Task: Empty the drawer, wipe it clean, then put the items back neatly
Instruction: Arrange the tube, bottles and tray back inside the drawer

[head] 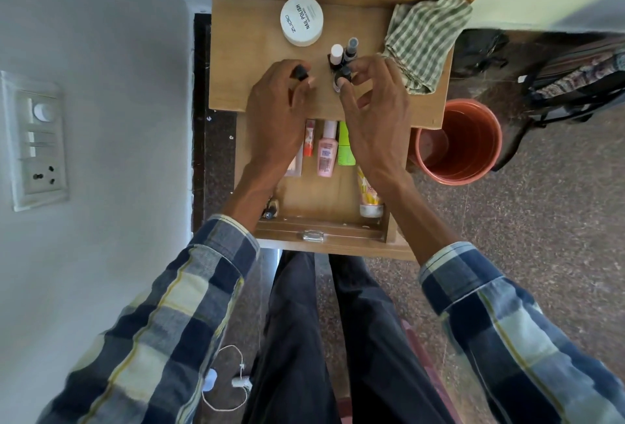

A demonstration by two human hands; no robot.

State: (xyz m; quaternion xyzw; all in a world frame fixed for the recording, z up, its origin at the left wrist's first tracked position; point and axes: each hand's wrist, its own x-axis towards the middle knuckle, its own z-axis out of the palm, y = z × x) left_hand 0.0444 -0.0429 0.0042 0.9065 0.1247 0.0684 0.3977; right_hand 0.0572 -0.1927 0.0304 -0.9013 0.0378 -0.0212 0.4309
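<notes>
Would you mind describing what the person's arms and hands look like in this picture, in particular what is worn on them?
Both arms wear long shirt sleeves in a large check of navy blue, grey and cream with thin yellow lines. The cuffs end at the wrists, so the left hand and right hand are bare. No gloves, rings or watch can be seen.

Single head view, steeply downward, close over open drawer (324,193) and hands.

wooden table (243,51) bearing a white round tub (301,20), upright small bottles (342,58), a checked cloth (422,41).
</notes>
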